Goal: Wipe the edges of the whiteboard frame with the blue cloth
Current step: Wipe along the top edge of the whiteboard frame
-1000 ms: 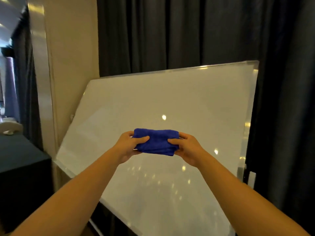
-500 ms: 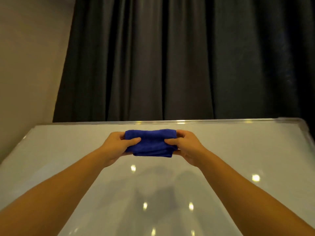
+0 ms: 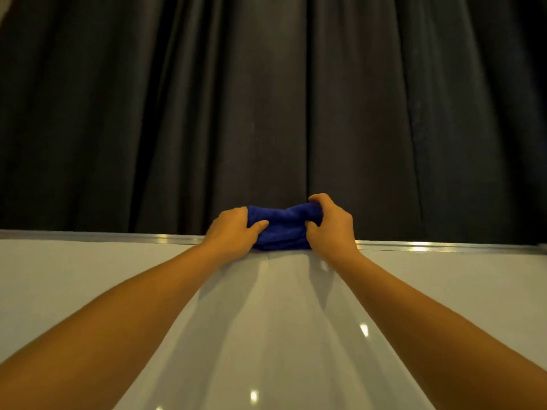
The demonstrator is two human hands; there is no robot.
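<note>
Blue cloth [image 3: 282,227], bunched: held over the top frame [image 3: 118,235] of the whiteboard [image 3: 266,321]. Its ends are clasped by the left grip [image 3: 233,232] and right grip [image 3: 333,226]. Dark curtain [image 3: 266,99] is hung behind.

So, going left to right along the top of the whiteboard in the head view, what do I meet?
Silver frame edge → left hand → blue cloth → right hand → frame edge again.
</note>
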